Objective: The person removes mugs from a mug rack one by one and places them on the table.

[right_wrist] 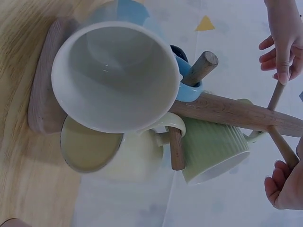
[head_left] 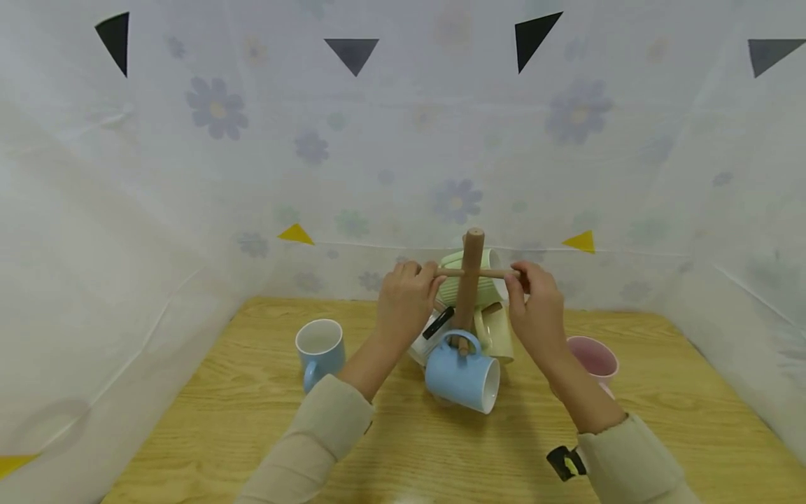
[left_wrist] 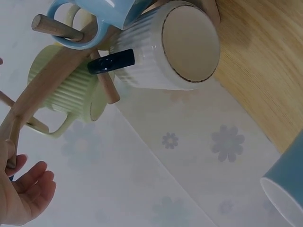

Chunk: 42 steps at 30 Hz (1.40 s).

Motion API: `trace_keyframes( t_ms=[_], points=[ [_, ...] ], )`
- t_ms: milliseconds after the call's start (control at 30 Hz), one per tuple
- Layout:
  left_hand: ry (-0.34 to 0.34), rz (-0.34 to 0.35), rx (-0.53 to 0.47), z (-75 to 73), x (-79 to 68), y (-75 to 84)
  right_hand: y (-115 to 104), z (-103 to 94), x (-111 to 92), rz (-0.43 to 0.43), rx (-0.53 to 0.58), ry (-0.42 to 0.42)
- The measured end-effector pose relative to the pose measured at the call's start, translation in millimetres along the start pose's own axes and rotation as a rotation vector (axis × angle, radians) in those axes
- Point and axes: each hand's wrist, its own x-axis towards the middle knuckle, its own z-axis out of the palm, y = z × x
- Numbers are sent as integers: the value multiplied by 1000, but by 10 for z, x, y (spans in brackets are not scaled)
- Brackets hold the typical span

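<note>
From my end I see a wood-grain table [head_left: 252, 427] inside a booth of pale, flower-printed sheeting [head_left: 390, 105]. 4 dark triangles [head_left: 537, 38] line the top of my head view, and yellow triangles [head_left: 581, 242] sit lower on the sheeting.

The wooden mug rack [head_left: 468, 301] is at the middle of the table, toward the back. Its post runs upward as the long axis, the top tipping slightly right in my head view; the base [right_wrist: 45, 101] is at the table. Near the top, the crosspeg [head_left: 495, 274] lies left to right, across the post.

My left grip [head_left: 404, 297] is closed in a pinch on the crosspeg's left end, and my right grip [head_left: 538, 308] is closed the same way on its right end.

4 mugs hang below or behind: a blue mug [head_left: 456, 378] in front, mouth pointing right; a white mug [left_wrist: 147, 56] with a dark handle; a cream mug [head_left: 497, 336]; and a ribbed green mug [head_left: 450, 290].

Another blue cup [head_left: 327, 362] stands upright to the left. A pink cup [head_left: 592, 355] is to the right, partly behind the forearm.
</note>
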Motion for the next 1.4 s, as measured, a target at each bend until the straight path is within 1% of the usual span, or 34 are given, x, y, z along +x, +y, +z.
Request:
trace_keyframes(
  t_ms=[100, 200, 333, 400, 467, 533, 800, 867, 1067, 1233, 1400],
  points=[
    [-14, -14, -31, -12, 6, 26, -19, 16, 20, 45, 21, 37],
    [-52, -77, -157, -36, -3, 47, -41, 52, 31, 81, 64, 51],
    [-73, -202, -376, -73, -12, 60, -84, 106, 41, 97, 99, 54],
    [-70, -241, -439, -89, -11, 62, -93, 127, 45, 97, 94, 56],
    [-72, -259, -465, -106, -11, 62, -96, 142, 45, 96, 87, 59],
    [-76, -268, -473, -117, -8, 63, -95, 152, 43, 95, 81, 61],
    [-82, -271, -424, -136, 6, 90, -92, 166, 34, 62, 50, 99],
    [-78, -275, -429, -144, 3, 105, -91, 166, 30, 66, 52, 103],
    [-79, -257, -427, -165, -11, 158, -54, 145, 35, 81, 55, 109],
    [-73, -232, -410, -172, -24, 187, -31, 126, 49, 111, 90, 103],
    [-82, -206, -383, -196, -51, 228, -23, 109, 51, 152, 129, 95]
  ],
)
